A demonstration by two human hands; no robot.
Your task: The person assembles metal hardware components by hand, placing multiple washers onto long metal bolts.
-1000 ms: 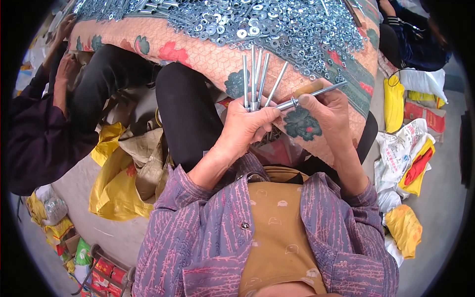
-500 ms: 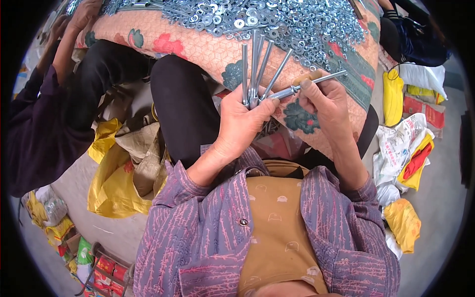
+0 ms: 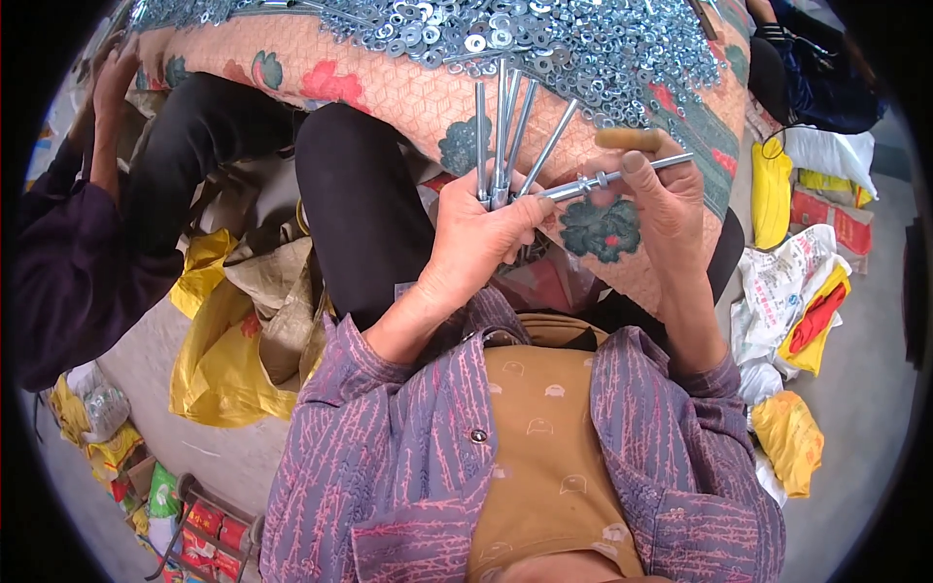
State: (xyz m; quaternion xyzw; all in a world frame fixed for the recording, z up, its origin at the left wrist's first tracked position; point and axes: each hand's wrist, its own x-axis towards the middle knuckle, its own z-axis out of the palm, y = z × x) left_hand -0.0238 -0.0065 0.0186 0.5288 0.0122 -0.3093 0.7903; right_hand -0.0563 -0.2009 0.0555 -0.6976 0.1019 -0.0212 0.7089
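Rods of slim silver metal (image 3: 480, 136) fanned at upper centre of frame, clasped in left hand (image 3: 474, 228); right hand (image 3: 669, 204) pinches slanting silver metal rod (image 3: 573, 188) beside them. Crowded left clasp could loosen, dropping rods.

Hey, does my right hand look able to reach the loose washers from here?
Probably yes: the washers lie on the patterned cloth beyond your right hand, with nothing visible blocking the way, though it would likely need to let go of the metal rod first.

Slim silvery metal rods (image 3: 501, 126), fanned apart
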